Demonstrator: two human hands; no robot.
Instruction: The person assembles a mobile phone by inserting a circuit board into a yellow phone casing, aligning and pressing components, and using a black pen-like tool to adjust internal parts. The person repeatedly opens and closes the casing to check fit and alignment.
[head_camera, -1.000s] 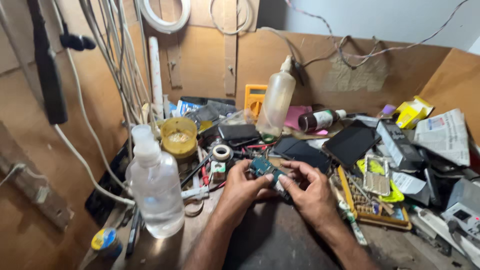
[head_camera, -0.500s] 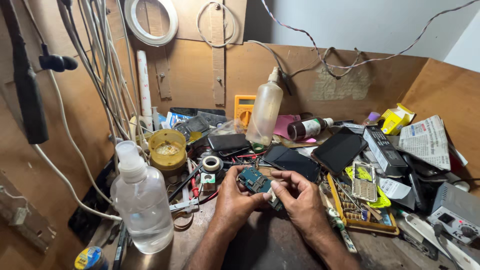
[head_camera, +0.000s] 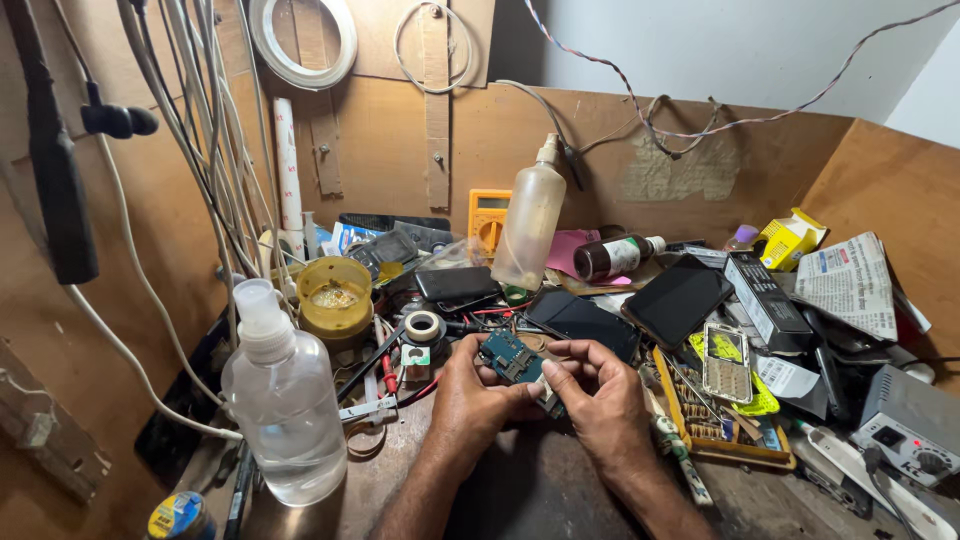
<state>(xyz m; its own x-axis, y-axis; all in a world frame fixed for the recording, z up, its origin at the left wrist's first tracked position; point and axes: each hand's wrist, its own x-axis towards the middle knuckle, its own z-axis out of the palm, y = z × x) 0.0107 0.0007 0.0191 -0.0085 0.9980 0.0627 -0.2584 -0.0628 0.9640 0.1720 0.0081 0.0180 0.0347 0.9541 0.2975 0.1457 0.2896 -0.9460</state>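
Since the earlier frames, your view is sitting a little lower and closer, and the clear bottle is sliding leftward in it; both hands are staying on the same small board. You are holding a blue-green circuit board (head_camera: 515, 358) above the bench, just in front of the dark phones. Your left hand (head_camera: 478, 392) is cupping the board's left edge, fingers curled under it and thumb pressing along the near side. Your right hand (head_camera: 598, 395) is pinching the board's right end between thumb and forefinger, the other fingers folded loosely. Whether anything small is sitting in that pinch, you cannot tell from here.

Around you: a clear plastic bottle (head_camera: 288, 405) is standing upright near your left forearm. A yellow tub (head_camera: 335, 294) is sitting behind it, with a roll of tape (head_camera: 423, 325) just beside. A squeeze bottle (head_camera: 530, 222) is leaning against the back wall, in front of an orange meter (head_camera: 489, 218). Two black phones (head_camera: 677, 298) are lying face up behind your hands, and a tray of small tools (head_camera: 720, 425) is lying right of your right wrist.
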